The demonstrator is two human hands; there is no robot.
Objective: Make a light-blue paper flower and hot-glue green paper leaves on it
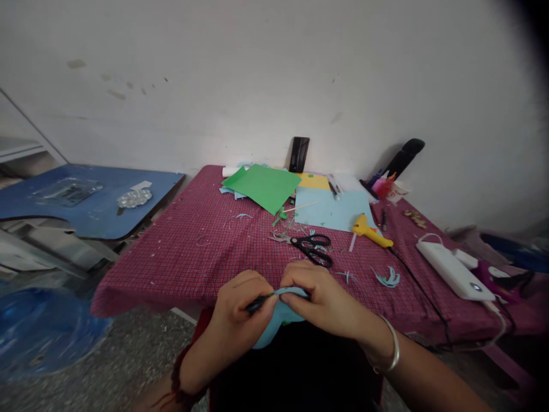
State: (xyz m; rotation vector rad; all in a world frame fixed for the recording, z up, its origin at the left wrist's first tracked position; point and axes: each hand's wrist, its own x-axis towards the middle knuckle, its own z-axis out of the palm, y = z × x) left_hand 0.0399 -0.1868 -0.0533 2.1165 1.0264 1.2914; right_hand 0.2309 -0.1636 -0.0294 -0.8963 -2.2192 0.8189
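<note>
My left hand (244, 309) is closed, with a slim black tool (256, 304) between thumb and fingers; its exact kind is hidden by the grip. Close beside it, my right hand (321, 300) pinches a curved piece of light blue paper (274, 323) between thumb and forefinger. The fingertips of both hands nearly meet at the paper's upper edge, over my lap at the table's near side. A bit of green shows at the paper's lower right. Beyond the hands lie black-handled scissors (311, 246) on the checked cloth.
The red checked tablecloth (180, 246) carries green paper (266, 186), a light blue sheet (326, 209), a yellow glue gun (371, 230) with a black cord, paper scraps and a white power strip (454, 269). A phone (299, 154) leans on the wall. A blue table (98, 212) stands left.
</note>
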